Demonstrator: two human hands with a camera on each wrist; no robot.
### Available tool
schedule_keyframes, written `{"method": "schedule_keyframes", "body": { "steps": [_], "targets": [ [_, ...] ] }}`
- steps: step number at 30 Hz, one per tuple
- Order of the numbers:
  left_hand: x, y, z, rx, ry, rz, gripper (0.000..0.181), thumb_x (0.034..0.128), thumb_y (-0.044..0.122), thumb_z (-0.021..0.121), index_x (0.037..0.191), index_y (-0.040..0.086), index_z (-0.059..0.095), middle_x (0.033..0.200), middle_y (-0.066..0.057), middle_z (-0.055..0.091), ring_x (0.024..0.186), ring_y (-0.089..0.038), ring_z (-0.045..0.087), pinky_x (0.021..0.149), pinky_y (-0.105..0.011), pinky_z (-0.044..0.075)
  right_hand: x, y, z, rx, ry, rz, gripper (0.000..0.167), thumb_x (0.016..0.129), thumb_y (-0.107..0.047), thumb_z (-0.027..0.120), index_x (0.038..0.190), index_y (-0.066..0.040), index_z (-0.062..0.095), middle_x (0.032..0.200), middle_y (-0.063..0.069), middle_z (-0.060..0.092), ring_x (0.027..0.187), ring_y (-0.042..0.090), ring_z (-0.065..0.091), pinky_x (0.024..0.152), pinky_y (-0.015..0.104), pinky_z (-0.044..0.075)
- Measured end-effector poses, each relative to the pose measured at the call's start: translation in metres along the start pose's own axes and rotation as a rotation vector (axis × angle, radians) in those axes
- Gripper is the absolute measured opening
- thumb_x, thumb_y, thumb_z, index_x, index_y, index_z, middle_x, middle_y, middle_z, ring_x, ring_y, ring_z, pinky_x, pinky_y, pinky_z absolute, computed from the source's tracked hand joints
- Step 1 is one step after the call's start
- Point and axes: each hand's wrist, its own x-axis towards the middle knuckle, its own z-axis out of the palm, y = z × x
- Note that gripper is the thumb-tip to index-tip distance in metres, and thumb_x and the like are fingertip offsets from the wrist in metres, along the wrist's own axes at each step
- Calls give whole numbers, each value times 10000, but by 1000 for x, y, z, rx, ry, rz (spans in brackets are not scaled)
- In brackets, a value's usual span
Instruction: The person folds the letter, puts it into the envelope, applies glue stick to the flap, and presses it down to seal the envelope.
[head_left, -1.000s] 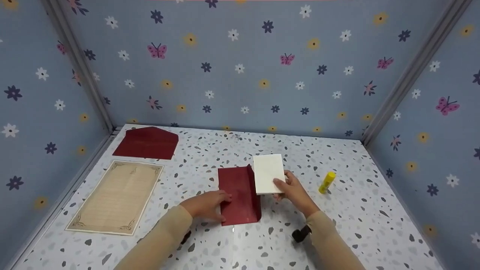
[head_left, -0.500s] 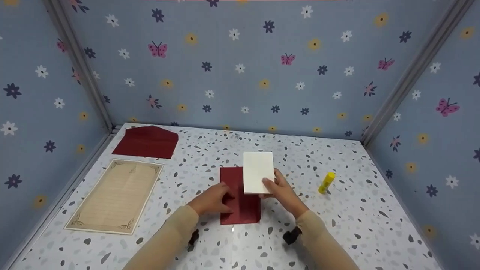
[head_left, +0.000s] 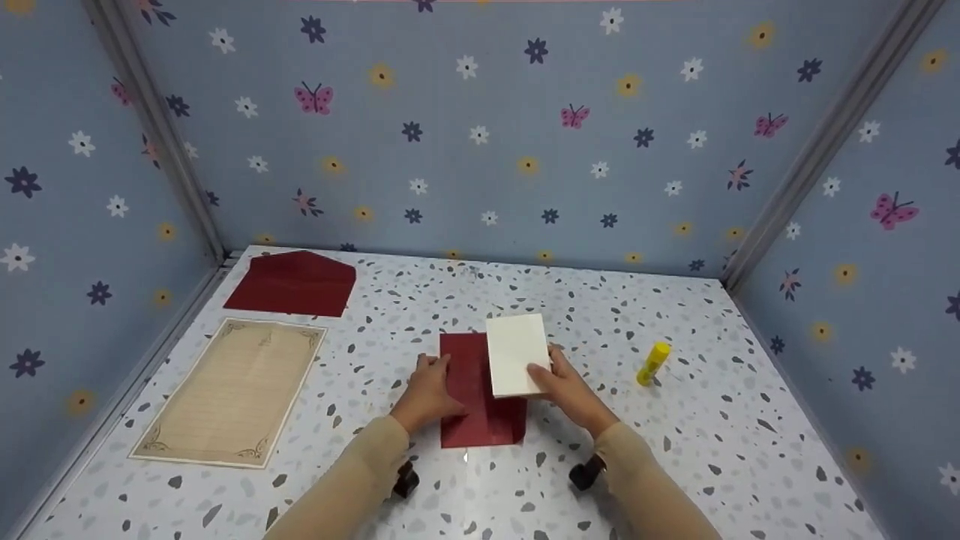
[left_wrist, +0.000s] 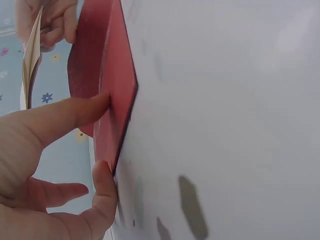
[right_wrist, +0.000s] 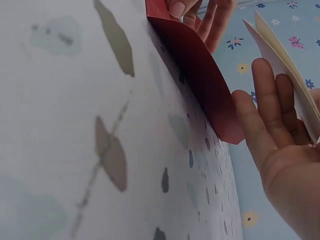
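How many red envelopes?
2: one red envelope at the far left of the table; the other envelope, touched by the left hand, partly hidden by folded paper. Any stacked beneath wouldn't show.

Speckled tabletop (head_left: 420,300): envelopes (head_left: 474,375), sheet (head_left: 229,394), yellow stick (head_left: 654,364)

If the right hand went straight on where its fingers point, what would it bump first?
Probably the red flap; it looks just ahead of the right hand, but depth is unclear.

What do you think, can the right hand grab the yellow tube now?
Probably not yet: the right hand is holding the cream paper. Nothing stands between that hand and the yellow tube, though, so emptied it likely could.
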Motion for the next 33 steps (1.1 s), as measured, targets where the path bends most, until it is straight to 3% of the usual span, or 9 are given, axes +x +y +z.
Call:
{"method": "schedule_keyframes", "body": {
  "steps": [5,12,16,18,23,26,30,33],
  "targets": [
    [1,-3,4,-50,55,10,1034,668,131,906,1514,-64,345,1394,-275,381,1162,-362,523,979,-456,488,-2,4,-1,15,-10,11,641,1030,-390,551,1547,-144,264,1259,153,622,1085,258,635,956,433,481],
    [4,-9,7,-120,116,36,975,660,102,883,1496,-27,400,1294,-247,448,1090,-318,519,932,-447,490,-3,10,0,-7,-38,56,652,1033,-387,547,1548,-103,266,1431,152,501,1275,272,524,1114,490,354],
    [6,-12,5,-225,73,15,887,705,69,843,1472,-51,412,1183,-181,609,1032,-269,590,891,-420,517,-5,9,2,-30,-40,91,663,1030,-412,535,1558,-112,269,1445,126,494,1322,283,481,1143,512,295],
    [7,-12,3,-282,37,-26,840,744,79,822,1463,-69,413,1131,-151,661,992,-242,635,885,-399,528,-5,8,2,-35,-44,100,674,1029,-424,529,1567,-120,258,1459,121,484,1346,294,458,1152,519,272],
    [8,-13,4,-409,-57,-71,551,859,125,739,1338,-63,543,1054,-111,687,950,-209,650,881,-373,522,-5,8,1,-25,-44,124,703,1027,-420,524,1586,-126,218,1505,129,437,1402,317,387,1169,520,225],
    [8,-14,9,-625,-161,-115,420,932,100,631,1292,-95,537,1100,-145,672,978,-224,654,899,-366,524,-5,9,0,-19,-27,140,733,1016,-417,532,1598,-131,190,1558,130,371,1448,328,309,1178,529,184],
    [7,-14,15,-979,-254,-247,373,940,41,510,1287,-85,457,1155,-177,614,1020,-252,646,906,-385,540,-5,8,3,4,20,143,762,992,-372,565,1597,-116,179,1594,141,315,1466,334,273,1179,528,176],
    [7,-12,17,-1082,-263,-284,274,888,20,473,1156,-33,456,1076,-154,594,963,-243,635,853,-383,557,-3,8,7,82,66,116,768,943,-219,600,1569,-52,188,1517,209,393,1356,349,434,1138,496,306]
  ]
}}
